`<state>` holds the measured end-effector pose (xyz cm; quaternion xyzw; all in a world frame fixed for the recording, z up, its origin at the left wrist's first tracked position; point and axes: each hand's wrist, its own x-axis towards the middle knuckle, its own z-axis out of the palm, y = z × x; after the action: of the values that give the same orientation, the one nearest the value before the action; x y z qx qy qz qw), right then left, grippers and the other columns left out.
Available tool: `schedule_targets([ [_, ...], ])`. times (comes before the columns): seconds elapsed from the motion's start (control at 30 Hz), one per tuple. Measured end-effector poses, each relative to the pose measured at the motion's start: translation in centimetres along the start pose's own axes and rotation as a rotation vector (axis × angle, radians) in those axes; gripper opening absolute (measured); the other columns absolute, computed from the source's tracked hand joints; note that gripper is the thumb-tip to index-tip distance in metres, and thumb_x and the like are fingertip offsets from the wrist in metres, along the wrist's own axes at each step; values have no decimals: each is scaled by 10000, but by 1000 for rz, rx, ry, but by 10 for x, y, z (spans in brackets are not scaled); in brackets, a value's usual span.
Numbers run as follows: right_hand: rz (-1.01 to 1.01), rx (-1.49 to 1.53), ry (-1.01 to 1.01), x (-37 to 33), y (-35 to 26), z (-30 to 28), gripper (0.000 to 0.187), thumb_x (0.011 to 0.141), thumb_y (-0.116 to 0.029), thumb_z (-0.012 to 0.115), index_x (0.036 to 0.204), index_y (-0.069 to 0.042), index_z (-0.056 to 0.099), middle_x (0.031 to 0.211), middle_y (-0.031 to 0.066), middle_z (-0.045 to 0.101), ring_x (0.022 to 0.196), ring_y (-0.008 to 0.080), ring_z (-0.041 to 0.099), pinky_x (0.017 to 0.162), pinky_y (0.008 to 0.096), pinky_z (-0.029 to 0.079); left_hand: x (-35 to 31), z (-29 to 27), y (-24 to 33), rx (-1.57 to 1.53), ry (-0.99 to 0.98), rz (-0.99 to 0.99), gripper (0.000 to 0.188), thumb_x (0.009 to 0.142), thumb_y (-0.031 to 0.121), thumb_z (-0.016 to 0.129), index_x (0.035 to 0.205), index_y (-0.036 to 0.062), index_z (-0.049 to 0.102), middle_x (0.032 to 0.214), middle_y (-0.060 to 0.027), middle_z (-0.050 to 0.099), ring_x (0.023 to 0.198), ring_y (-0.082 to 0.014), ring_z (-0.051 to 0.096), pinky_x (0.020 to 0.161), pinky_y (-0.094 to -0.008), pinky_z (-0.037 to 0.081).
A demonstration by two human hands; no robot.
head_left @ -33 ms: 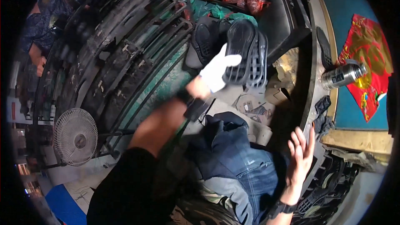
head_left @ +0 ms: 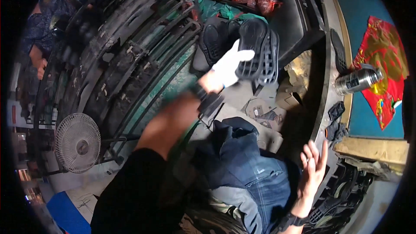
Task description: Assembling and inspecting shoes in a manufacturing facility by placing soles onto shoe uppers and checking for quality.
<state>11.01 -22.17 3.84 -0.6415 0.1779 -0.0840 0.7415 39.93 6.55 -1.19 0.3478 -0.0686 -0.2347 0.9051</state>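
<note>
Left hand (head_left: 227,67), white-gloved, grip closed on a stack of black shoe soles (head_left: 258,50) held above the floor clutter, right hand (head_left: 314,164) bare and spread wide, empty, beside the denim-clad knee (head_left: 255,173).

Black shoe soles (head_left: 259,52), upper centre of frame; at least 2 stacked together, held upright w/ slight tilt; moulded grid tread faces the camera; oval, matte, dark; gloved left hand (head_left: 229,67) grips their lower left edge, thumb across the tread; another dark sole (head_left: 213,43) just left of them, lying against the bench, tread also showing.
</note>
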Motion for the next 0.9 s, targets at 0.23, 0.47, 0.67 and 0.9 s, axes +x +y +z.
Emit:
schedule_targets([
  [0.23,73,-44,213,-40,41,-56,741,993,-162,663,1599,-41,253,1349,181,575,1150,218,621,1023,335,481,158,-87,-74,1231,587,-191,1009,841,279,747,1628,137,133,1590,-210,358,1428,-421,391,1169,-479,358],
  [0.47,-25,-53,216,-45,49,-50,581,1005,-163,644,1512,7,418,1259,146,611,1053,173,651,945,300,529,119,-146,-85,981,520,71,846,925,241,715,1600,32,247,1587,-200,400,1424,-299,425,1174,-377,335],
  [0.67,45,-101,448,-84,31,-58,444,949,-88,675,1343,70,544,1148,192,698,1010,239,706,926,350,561,39,-63,-116,1376,145,98,597,986,342,600,1446,-26,501,1496,-223,508,1419,-321,448,1200,-376,313],
  [0.9,-43,36,310,-132,28,-85,363,990,-25,615,1337,58,551,1165,123,682,1044,166,664,969,301,521,-85,64,-85,883,-179,-216,412,1030,126,568,1405,-42,542,1380,-151,614,1289,-221,576,1102,-335,442],
])
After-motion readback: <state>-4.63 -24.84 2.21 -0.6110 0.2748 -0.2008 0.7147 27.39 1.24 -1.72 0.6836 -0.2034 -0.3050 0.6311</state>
